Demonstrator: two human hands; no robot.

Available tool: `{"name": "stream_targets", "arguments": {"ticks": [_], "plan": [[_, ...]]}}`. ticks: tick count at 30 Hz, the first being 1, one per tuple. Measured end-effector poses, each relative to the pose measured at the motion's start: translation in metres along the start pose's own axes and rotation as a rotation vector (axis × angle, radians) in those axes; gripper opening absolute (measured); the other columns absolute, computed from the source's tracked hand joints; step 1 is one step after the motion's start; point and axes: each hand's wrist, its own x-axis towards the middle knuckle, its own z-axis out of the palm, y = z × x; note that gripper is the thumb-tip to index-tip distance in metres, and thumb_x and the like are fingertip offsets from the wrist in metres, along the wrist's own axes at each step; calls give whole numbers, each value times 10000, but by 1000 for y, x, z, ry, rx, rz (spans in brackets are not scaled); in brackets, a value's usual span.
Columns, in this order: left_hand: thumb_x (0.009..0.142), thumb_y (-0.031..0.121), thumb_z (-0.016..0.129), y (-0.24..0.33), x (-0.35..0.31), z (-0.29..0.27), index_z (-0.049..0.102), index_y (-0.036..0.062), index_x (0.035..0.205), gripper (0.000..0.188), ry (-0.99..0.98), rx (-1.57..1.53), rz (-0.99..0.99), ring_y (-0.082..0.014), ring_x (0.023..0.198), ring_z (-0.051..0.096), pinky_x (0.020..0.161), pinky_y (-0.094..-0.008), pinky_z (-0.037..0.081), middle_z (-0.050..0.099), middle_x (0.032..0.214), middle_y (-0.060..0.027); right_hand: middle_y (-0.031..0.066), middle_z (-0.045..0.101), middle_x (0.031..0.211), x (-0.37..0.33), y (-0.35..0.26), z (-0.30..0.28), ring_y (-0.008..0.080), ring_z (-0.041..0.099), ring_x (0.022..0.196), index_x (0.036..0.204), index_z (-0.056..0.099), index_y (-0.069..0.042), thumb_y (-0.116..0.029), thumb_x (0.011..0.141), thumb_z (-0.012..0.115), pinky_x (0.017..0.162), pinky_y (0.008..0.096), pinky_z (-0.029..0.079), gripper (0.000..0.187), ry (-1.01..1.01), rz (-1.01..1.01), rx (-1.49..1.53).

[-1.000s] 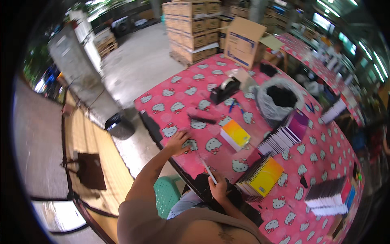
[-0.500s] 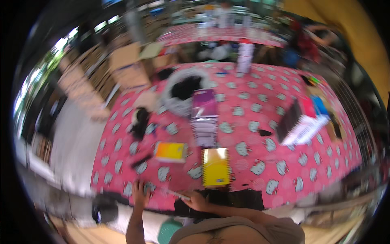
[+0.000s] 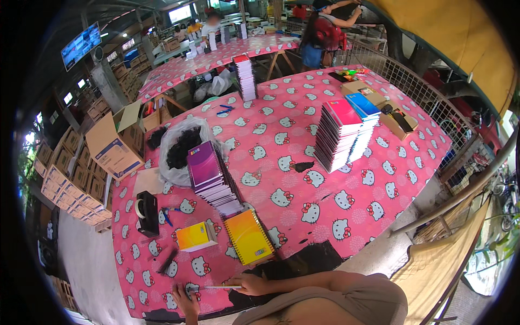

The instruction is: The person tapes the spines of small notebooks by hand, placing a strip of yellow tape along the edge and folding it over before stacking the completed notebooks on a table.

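My right hand (image 3: pixel 252 284) is closed around a thin, pale, stick-shaped item (image 3: pixel 215 287) that points left, just over the table's near edge; its exact kind does not show. To its left, my left hand (image 3: pixel 186 300) lies on the pink patterned tablecloth (image 3: pixel 341 200) with its fingers apart, holding nothing I can see. Just beyond my hands is a yellow spiral notebook (image 3: pixel 249 237). Left of it sits a small yellow-orange pad or stack of paper (image 3: pixel 196 236). A tall row of purple spiral notebooks (image 3: pixel 208 170) stands behind them.
A black tape dispenser (image 3: pixel 147 214) stands at left. Behind it are a plastic bag of black pieces (image 3: pixel 184 146) and a cardboard box (image 3: pixel 116 143). Stacked red and blue notebooks (image 3: pixel 346 132) stand at right. Black sheeting (image 3: pixel 303 265) covers the near edge. A person (image 3: pixel 322 35) stands beyond.
The head view has swung and tilted, so the table appears rotated, and it is sharper now. My right hand still grips the thin item; my left hand stays spread near the table edge.
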Motion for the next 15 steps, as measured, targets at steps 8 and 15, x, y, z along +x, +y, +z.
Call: {"name": "stream_targets", "arguments": {"ticks": [8, 15], "plan": [[924, 483, 537, 2, -2, -4, 445, 48, 1460, 696, 23, -7, 40, -500, 1327, 388, 1115, -591, 296, 404, 1483, -253, 158, 637, 1038, 1, 2, 2, 369, 635, 984, 1334, 590, -90, -128, 900, 681, 836, 467, 506, 445, 40, -43, 3], [919, 492, 538, 0, -1, -1, 449, 41, 1459, 709, 35, 1, 39, -504, 1316, 399, 1106, -591, 303, 415, 1466, -267, 154, 637, 1101, 1, -2, -3, 370, 634, 988, 1349, 576, -102, -133, 910, 673, 839, 462, 512, 451, -7, -12, -17]]}}
